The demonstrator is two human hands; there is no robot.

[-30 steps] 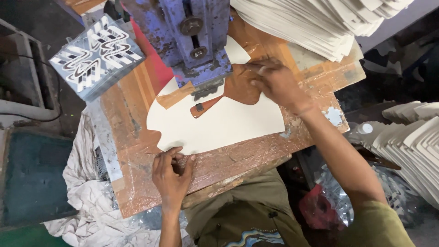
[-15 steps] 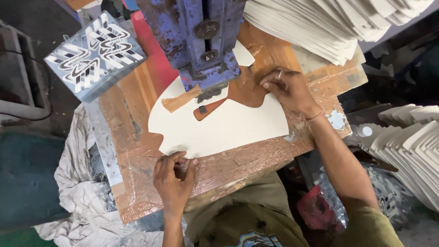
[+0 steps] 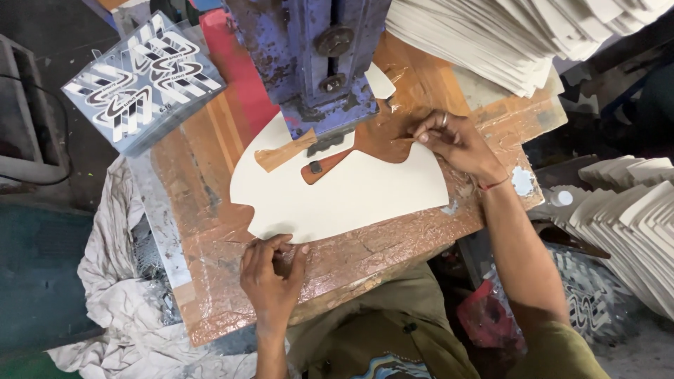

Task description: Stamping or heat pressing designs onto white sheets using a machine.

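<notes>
The white card sheet (image 3: 344, 200) lies flat on the taped wooden bench (image 3: 393, 253), under the blue press (image 3: 316, 63). The left hand (image 3: 272, 270) pinches its near edge with curled fingers — the right hand (image 3: 453, 144) grips its far right corner, fingertips closed on the card.

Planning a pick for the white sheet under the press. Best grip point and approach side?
Grip the sheet at its near curved edge, coming from the worker's side. It lies flat on the taped board, its far part runs under the blue press, and the left hand already pinches that near edge.
</notes>
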